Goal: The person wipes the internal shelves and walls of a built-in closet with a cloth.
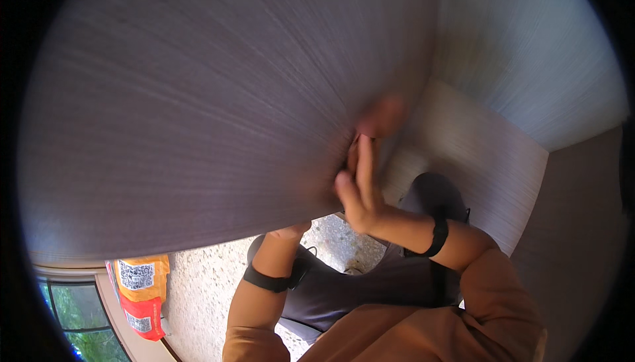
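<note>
A large grey wood-grain board (178, 110) fills the upper left of the view, its lower edge running above my lap. My right hand (362, 183) is raised against the board's right part, fingers stretched out and nothing seen in them. A blurred skin-coloured patch shows just beyond its fingertips; I cannot tell whether it is part of the hand or a reflection. Under the lower edge is my left hand (291, 230). The board hides its fingers, so their grip cannot be made out.
Lighter wood-grain panels (476, 143) meet in a corner on the right, with a darker panel (569, 229) beside them. Orange and red packages (142, 296) lie on the speckled floor (205, 282) at lower left, near a window (83, 316). My knee (433, 193) is close to the panels.
</note>
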`<state>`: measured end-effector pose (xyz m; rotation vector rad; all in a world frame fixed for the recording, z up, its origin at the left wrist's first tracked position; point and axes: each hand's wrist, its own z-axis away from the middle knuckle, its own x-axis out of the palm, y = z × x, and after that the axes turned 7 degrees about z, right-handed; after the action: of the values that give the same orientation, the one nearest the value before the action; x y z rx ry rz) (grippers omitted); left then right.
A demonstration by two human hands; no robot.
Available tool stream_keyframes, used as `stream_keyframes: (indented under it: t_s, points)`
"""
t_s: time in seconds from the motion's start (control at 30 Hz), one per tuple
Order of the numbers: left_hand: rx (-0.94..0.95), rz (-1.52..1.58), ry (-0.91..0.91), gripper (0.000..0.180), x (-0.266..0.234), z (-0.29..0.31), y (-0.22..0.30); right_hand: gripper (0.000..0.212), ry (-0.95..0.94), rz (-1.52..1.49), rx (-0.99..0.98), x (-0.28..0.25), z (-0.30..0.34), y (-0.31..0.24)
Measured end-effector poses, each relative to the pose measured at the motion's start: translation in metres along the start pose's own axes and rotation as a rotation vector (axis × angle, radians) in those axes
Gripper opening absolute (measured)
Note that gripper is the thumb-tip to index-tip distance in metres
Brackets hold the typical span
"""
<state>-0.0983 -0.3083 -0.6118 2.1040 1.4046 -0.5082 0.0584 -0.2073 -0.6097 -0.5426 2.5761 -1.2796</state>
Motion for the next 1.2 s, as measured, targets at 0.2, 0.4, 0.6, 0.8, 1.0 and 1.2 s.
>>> stream_keyframes:
  t_s: [0.2,0.4,0.6,0.8,1.0,1.2]
  points:
    - [-0.044,-0.039,-0.147,0.051,-0.008,0.023,-0.008,0.067,0.387,-0.152,0.240,-0.031,-0.087,0.029]
    - [-0.119,0.131,-0.110,0.049,-0.007,0.003,0.003,0.058,0.506,0.178,0.145,-0.093,-0.148,0.130]
    - [0.070,-0.055,0.041,0.041,0.005,-0.009,0.009,0.063,0.507,0.196,0.461,-0.116,-0.135,0.189]
    - [-0.065,0.273,0.161,0.033,-0.002,-0.025,0.018,0.072,0.426,0.082,0.781,-0.062,-0.066,0.143]
    - [-0.269,0.621,0.433,0.036,0.028,-0.030,0.016,0.077,-0.180,-0.737,1.360,-0.038,0.034,0.019]
    - [-0.185,0.545,0.298,0.036,0.023,-0.023,0.011,0.053,0.277,-0.666,1.231,0.020,0.059,-0.028]
